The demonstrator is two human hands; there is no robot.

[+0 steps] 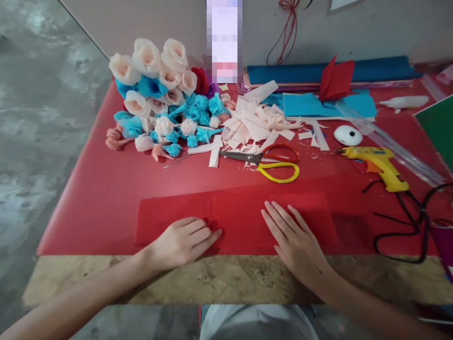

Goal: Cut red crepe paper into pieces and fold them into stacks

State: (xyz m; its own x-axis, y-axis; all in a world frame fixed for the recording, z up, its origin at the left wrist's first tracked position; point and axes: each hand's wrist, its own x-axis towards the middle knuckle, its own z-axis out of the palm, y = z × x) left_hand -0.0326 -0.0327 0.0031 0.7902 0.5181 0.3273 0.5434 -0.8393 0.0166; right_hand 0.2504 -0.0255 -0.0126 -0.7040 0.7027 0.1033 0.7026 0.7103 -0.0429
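Observation:
A long strip of red crepe paper [240,215] lies flat on the red table cover [102,189] near the front edge. My left hand [182,243] rests palm down on the strip's left half, fingers together and pointing right. My right hand [293,238] lies flat on the strip's right half, fingers stretched out and slightly spread, pointing up and left. Neither hand holds anything.
A heap of pink, blue and white paper flowers [159,94] sits at the back left. Pale paper scraps [251,125], scissors [272,160], a yellow glue gun [382,165] with black cord, a white tape dispenser [348,135], blue paper rolls [329,71] and folded red paper [336,78] lie behind. Bare wooden board edge [230,278] in front.

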